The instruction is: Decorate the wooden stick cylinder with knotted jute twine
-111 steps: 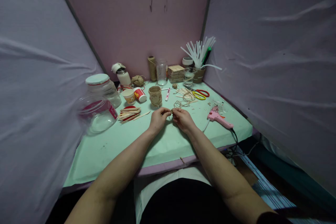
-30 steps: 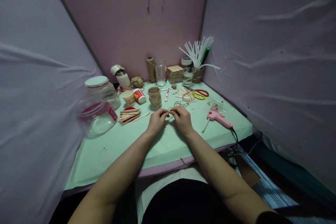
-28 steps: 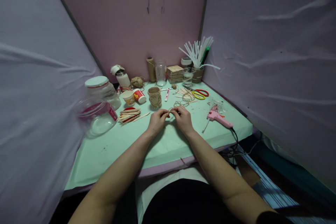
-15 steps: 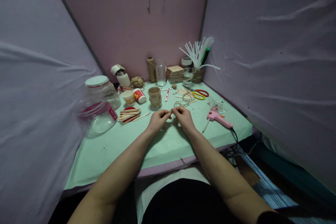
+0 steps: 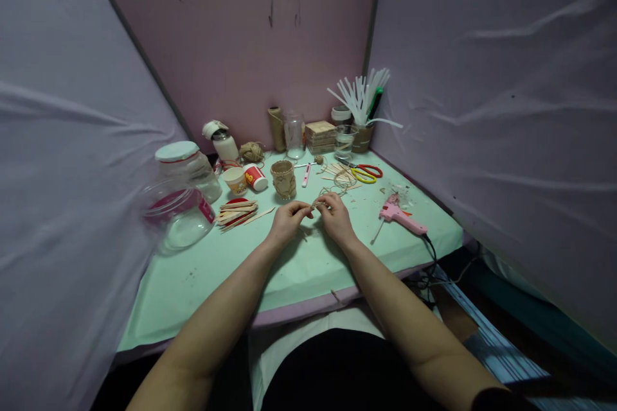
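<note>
Close together above the table's middle, my left hand (image 5: 288,221) and my right hand (image 5: 335,218) are both closed in a pinch. Between their fingertips is a thin piece of twine (image 5: 314,207), partly hidden by the fingers. Loose loops of the same twine (image 5: 341,187) lie just beyond my right hand. A short tan end shows below my left fingers. Behind my hands stands a twine-wrapped cup (image 5: 283,181) with a braided rim and raised pattern, touched by neither hand.
Left are clear jars (image 5: 186,231), wooden sticks (image 5: 236,213), and paper cups (image 5: 255,177). A pink glue gun (image 5: 402,218) with a cord lies right. Scissors (image 5: 366,173), a pink-and-white cutter (image 5: 306,175), a twine ball (image 5: 251,151), wooden squares (image 5: 321,136) and white glue sticks (image 5: 359,99) are farther back.
My right fingers have shifted slightly and spread a little over the twine. A short tan end now shows under my left hand. The view has moved slightly; the cup stays put.
</note>
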`<state>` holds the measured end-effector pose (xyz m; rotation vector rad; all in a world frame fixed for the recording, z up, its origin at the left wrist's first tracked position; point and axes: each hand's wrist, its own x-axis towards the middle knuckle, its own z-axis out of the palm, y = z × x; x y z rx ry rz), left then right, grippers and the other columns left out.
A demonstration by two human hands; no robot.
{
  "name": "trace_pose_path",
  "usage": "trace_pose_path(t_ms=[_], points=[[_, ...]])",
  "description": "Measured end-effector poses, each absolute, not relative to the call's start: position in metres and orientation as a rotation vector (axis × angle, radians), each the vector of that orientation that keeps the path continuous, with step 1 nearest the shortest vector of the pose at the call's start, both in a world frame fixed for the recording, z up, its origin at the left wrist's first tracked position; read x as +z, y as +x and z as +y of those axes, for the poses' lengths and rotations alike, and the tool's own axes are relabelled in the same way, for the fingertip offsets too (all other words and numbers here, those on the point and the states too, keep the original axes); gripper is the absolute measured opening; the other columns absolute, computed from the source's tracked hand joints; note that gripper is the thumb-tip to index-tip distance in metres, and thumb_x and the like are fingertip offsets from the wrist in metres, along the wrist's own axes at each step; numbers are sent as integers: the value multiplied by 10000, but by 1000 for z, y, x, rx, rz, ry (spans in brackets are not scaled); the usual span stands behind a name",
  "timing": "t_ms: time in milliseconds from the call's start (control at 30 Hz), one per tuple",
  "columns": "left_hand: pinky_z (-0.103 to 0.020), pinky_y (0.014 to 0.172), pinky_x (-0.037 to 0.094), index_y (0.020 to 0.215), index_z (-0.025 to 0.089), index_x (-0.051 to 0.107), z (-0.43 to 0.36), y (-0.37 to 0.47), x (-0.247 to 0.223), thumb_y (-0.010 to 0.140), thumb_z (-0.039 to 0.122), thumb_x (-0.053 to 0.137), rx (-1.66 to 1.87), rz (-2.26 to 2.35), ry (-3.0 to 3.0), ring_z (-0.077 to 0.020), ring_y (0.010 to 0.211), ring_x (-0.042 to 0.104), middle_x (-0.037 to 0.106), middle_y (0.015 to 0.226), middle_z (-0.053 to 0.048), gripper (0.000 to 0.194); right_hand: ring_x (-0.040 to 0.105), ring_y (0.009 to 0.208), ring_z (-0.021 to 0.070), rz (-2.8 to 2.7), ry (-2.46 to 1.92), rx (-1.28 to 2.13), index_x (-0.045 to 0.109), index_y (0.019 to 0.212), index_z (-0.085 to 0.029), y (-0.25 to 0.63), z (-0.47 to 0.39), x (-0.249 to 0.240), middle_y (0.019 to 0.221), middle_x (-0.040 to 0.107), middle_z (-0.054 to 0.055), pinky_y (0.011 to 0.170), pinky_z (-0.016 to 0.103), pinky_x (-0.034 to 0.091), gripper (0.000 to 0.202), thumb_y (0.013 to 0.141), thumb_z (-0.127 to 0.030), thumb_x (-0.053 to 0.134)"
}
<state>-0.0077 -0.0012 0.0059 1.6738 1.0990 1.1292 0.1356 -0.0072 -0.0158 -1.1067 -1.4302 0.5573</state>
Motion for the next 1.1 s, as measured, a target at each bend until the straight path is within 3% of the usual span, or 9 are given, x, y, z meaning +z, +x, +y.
trace_pose_path(t_ms=[133, 600, 767, 833, 1100], points=[[-298, 696, 471, 688, 173, 674, -2, -5, 6, 748, 320, 587, 1100, 1108, 1695, -157, 676, 594, 668, 679, -37, 181, 554, 796, 188, -1322, -1161, 525, 617, 690, -208, 137, -7, -16, 751, 590, 25, 771, 322, 419, 166, 801, -295, 529], [-299, 673, 479, 670, 171, 656, -8, -5, 14, 757, 339, 579, 1104, 1127, 1723, -154, 657, 574, 663, 660, -35, 203, 540, 771, 199, -1134, -1287, 591, 629, 722, -192, 144, 4, -26, 741, 615, 37, 765, 328, 423, 215, 781, -372, 528], [-291, 663, 462, 719, 164, 668, -2, -10, 6, 786, 355, 546, 1136, 1261, 1789, -149, 645, 564, 672, 665, -26, 236, 505, 999, 243, -1376, -1290, 215, 623, 1103, -185, 137, -7, -21, 1068, 545, 114, 906, 403, 388, 317, 814, -266, 519], [-286, 671, 454, 763, 160, 680, -1, -11, 3, 800, 334, 535, 1143, 1301, 1834, -151, 657, 575, 676, 680, -26, 229, 480, 1046, 244, -1518, -1206, 97, 599, 1166, -208, 134, -13, -16, 1100, 518, 109, 938, 406, 369, 344, 832, -243, 524], [-268, 713, 449, 826, 167, 704, -2, -10, 0, 817, 271, 536, 1122, 1320, 2000, -159, 721, 612, 710, 799, -50, 198, 485, 957, 239, -1671, -1147, 126, 660, 857, -223, 132, -14, -15, 931, 598, 76, 887, 396, 369, 149, 884, -283, 526]])
